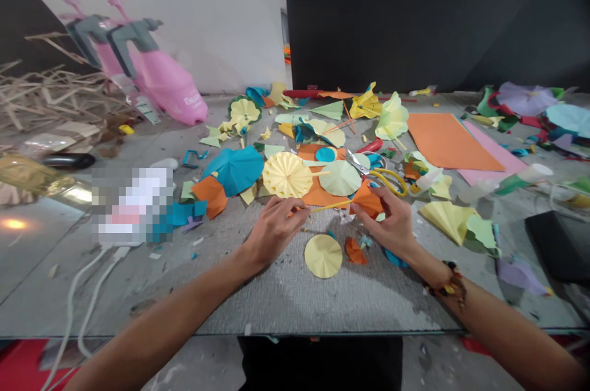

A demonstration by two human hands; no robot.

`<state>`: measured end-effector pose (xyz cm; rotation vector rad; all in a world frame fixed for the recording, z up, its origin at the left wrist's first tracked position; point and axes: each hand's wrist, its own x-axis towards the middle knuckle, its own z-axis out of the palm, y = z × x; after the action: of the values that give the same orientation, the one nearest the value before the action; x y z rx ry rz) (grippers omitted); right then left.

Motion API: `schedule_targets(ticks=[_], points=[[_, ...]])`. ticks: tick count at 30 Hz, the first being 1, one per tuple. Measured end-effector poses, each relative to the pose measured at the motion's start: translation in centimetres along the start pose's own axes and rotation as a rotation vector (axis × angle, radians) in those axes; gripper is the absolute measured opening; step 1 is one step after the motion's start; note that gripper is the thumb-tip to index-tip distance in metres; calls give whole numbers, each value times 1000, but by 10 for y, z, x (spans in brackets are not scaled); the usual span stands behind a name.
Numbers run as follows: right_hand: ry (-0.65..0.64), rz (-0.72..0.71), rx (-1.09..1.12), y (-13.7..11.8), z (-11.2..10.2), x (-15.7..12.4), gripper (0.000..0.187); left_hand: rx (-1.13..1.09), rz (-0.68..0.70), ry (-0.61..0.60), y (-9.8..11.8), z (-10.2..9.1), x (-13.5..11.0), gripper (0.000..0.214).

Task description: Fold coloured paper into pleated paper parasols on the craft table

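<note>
My left hand (274,230) pinches one end of a thin yellow stick (329,207) between its fingertips. My right hand (382,220) holds the other end together with a folded orange paper piece (366,200). Just beyond the hands lie a pleated yellow paper fan (286,174), a pale green paper disc (345,177) and yellow-handled scissors (385,181). A pleated pale yellow paper disc (323,256) and a small orange paper fan (354,251) lie nearer me, between my hands.
Paper scraps and folded shapes cover the grey table (295,299), with orange (454,142) and pink (493,160) sheets at right. A black tablet-like object (557,243) sits at right. Pink spray bottles (157,77) and dry sticks (46,96) stand at back left. White cables (78,299) hang over the front edge.
</note>
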<state>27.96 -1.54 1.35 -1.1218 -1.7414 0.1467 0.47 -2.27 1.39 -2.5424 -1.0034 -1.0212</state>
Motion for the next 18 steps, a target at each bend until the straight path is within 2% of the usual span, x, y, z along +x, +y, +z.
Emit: schedule_targets(ticks=[9,18], points=[[0,-38,6,3,1,-2,26,10,5,16,0,0,1,16],[-45,39,12,-2,0,1,27,-2,-7,7,-1,2,-1,11]])
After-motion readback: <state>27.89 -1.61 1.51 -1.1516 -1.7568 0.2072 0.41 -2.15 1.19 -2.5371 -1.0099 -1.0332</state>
